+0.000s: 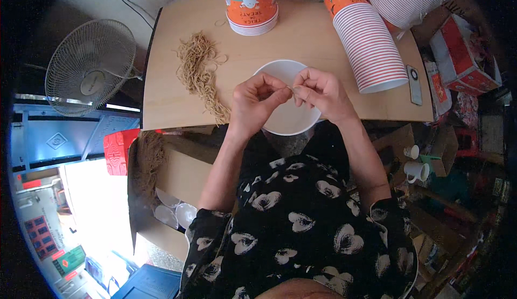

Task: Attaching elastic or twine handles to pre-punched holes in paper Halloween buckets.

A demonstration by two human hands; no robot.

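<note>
My left hand point(254, 102) and my right hand point(324, 94) meet fingertip to fingertip above a white round paper bucket point(292, 124). Both are closed in a pinch on what looks like a short end of thin tan cord point(292, 89); most of it is hidden by the fingers. The bucket's open mouth faces me at the table's front edge, its far rim partly behind my hands. Left of it lies a long tangled heap of tan cords point(198, 57), trailing down to the edge beside my left wrist.
An orange and teal printed bucket stack point(252, 9) stands upside down at the back. A long nested bucket stack point(369, 46) lies on the right, near a phone-like device point(414, 85). A fan point(91, 67) stands left, and an open carton point(186, 164) sits below the table.
</note>
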